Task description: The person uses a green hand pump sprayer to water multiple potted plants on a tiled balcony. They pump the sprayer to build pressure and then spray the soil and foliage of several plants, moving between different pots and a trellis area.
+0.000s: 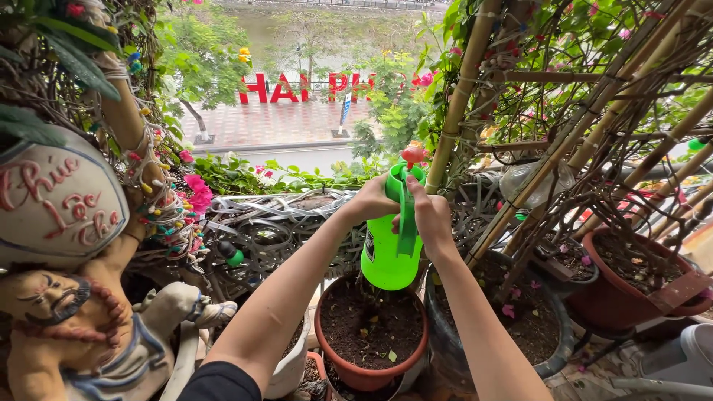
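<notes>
- While it hangs above the terracotta pot [370, 371], the green spray bottle [386, 260] looks light, rigid, slick plastic.
- Left of the bottle: left hand [369, 199] clamped near its top.
- Right of it: right hand [428, 217] wrapped on the handle, likely the surest hold.

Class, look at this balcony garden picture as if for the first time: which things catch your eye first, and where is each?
The bright green watering can stands out at centre, held by the left hand and right hand above a terracotta pot of dark soil. At lower left sits a painted ceramic figurine of a bearded man. Bamboo poles and pink flowers frame the scene.
</notes>
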